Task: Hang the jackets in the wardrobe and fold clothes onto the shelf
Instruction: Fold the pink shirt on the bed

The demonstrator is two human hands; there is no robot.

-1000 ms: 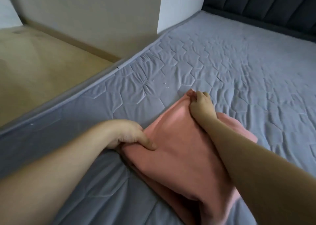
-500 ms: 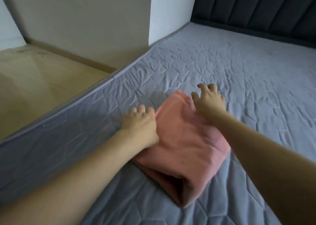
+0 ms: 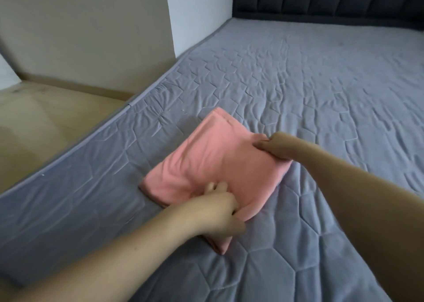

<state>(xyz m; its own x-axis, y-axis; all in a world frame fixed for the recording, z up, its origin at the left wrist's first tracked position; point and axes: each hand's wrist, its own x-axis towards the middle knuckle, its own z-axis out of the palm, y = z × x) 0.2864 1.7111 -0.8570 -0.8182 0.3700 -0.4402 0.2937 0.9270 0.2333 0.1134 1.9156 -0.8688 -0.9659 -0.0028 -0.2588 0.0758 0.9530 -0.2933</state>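
Cloth (image 3: 213, 164), pink, folded into a rough rectangle, lies flat on the bed (image 3: 321, 99), close to the bed's left edge and well away from the headboard (image 3: 332, 1).

Head view only. Left hand (image 3: 220, 212) sits at the cloth's near corner: thumb under or against the edge, fingers curled over the top layer, grasping the fold. Right hand (image 3: 275, 146) is at the cloth's right edge, the side farther from the bed's left edge; thumb and curled fingers pinch a small raised ridge of fabric there. Both forearms reach in from the bottom of the view, bare.

Cloth's far corner points toward the wall (image 3: 199, 14); a hem seam shows along that end. A lower layer pokes out beneath the left hand, toward the near side.

Bed cover grey, quilted in a hexagon pattern, creased around the cloth. Floor (image 3: 46, 118), tan, lies beyond the bed's left edge. Headboard dark, with upright padded panels.
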